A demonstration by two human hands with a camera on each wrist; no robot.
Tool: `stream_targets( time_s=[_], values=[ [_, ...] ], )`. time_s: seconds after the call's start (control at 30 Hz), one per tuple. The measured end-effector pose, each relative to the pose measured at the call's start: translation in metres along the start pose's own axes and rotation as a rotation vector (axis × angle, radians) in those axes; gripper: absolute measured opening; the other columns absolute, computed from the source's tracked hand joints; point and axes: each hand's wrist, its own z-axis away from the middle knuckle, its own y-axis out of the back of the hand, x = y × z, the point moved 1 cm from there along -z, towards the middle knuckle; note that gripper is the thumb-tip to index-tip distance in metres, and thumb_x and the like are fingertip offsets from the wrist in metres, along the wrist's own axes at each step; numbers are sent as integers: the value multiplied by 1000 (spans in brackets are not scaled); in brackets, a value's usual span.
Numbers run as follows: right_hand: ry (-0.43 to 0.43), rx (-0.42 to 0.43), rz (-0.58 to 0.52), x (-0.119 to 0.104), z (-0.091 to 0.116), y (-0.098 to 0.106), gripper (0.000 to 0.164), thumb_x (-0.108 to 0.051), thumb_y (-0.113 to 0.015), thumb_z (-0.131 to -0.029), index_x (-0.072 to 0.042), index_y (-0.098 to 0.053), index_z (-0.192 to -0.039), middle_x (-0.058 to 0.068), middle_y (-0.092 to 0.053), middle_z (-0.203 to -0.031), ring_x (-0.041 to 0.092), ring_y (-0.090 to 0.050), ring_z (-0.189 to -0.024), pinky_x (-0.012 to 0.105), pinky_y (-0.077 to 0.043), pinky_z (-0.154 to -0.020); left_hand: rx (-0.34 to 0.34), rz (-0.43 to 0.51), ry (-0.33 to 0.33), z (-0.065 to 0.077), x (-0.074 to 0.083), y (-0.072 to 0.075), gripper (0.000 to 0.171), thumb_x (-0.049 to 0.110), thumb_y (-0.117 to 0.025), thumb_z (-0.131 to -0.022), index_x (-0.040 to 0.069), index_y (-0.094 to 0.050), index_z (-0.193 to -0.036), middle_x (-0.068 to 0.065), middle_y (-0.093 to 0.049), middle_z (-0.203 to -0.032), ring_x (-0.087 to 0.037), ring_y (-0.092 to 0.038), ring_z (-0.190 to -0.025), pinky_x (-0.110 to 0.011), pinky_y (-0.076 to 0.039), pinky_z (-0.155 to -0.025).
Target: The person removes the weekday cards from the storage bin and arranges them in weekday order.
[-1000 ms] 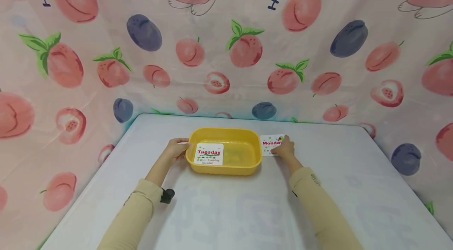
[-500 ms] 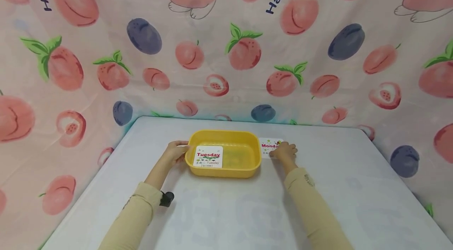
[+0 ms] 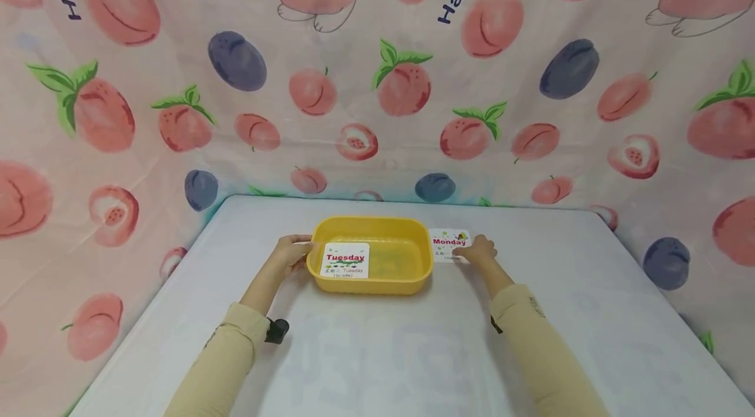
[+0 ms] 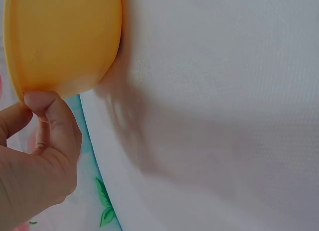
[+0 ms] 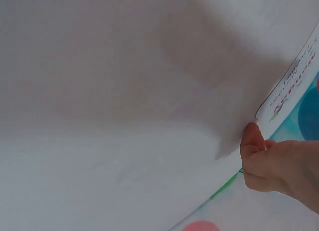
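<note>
A yellow plastic basin (image 3: 371, 286) stands on the white table. Inside its left half, a white card printed "Tuesday" (image 3: 347, 267) leans up toward the left front. My left hand (image 3: 290, 254) pinches the basin's left rim between thumb and fingers; the left wrist view shows this left hand (image 4: 47, 151) at the rim's corner. Just right of the basin, a white "Monday" card (image 3: 446, 248) lies on the table. My right hand (image 3: 480, 252) has curled fingers at that card's right edge, thumb over its face. In the right wrist view, the fingertips (image 5: 251, 134) meet the card's corner.
The white table (image 3: 377, 358) reaches back to a fruit-print cloth (image 3: 354, 96) hung behind and on both sides. A small black object (image 3: 277, 330) sits at the left cuff.
My right hand's fingers shift about the Monday card's right edge, uncovering more of its print. The left hand keeps its hold on the basin. The head view drifts slightly.
</note>
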Motion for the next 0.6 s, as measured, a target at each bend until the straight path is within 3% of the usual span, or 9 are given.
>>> stream_targets(
  time_s=[0.1, 0.13, 0.23, 0.33, 0.4, 0.5, 0.6],
  values=[
    [15, 2, -89, 11, -7, -1, 93, -56, -71, -74, 6, -38, -135, 28, -45, -130, 48, -38, -118, 58, -31, -98, -5, -5, -2, -1, 0, 1, 42, 12, -52, -96, 0, -44, -135, -16, -52, -115, -11, -53, -69, -17, -46, -56],
    [34, 44, -121, 10, -2, 1, 91, -56, -71, -74, 6, -40, -134, 28, -46, -129, 49, -38, -115, 58, -32, -95, -4, -4, 0, -1, -1, 1, 41, 12, -52, -96, 0, -45, -135, -16, -52, -115, -11, -53, -69, -17, -46, -56],
    [40, 60, -207, -21, 43, 29, 81, -46, -67, -82, 6, -37, -136, 31, -42, -132, 52, -36, -119, 60, -32, -99, -7, 0, 0, -2, -2, 1, 42, 12, -52, -96, 0, -44, -136, -15, -53, -113, -10, -53, -68, -17, -47, -56],
    [57, 100, -306, -66, 104, 64, 64, -28, -64, -86, 10, -40, -131, 35, -41, -128, 52, -39, -117, 58, -37, -97, -11, 4, -4, -1, -2, 1, 42, 11, -52, -96, 0, -44, -136, -15, -54, -109, -10, -53, -66, -17, -47, -56],
    [49, 79, -346, -90, 136, 84, 57, -18, -61, -88, 12, -39, -132, 36, -42, -128, 48, -41, -118, 55, -39, -98, -15, 5, -3, -1, -1, 1, 42, 11, -52, -96, 0, -44, -136, -14, -54, -109, -10, -53, -66, -17, -47, -56],
    [99, 94, -356, -104, 160, 97, 53, -15, -59, -90, 12, -39, -131, 34, -47, -119, 43, -48, -108, 44, -48, -84, -17, 6, -1, -1, -1, 1, 42, 12, -52, -96, 0, -44, -135, -15, -54, -111, -10, -53, -69, -17, -47, -56],
    [149, 129, -337, -108, 169, 101, 51, -17, -60, -90, 11, -42, -129, 30, -52, -109, 39, -53, -96, 29, -46, -67, -20, 18, 3, -3, -1, 0, 42, 11, -52, -96, 0, -45, -135, -15, -53, -113, -11, -53, -71, -16, -46, -56]
  ],
)
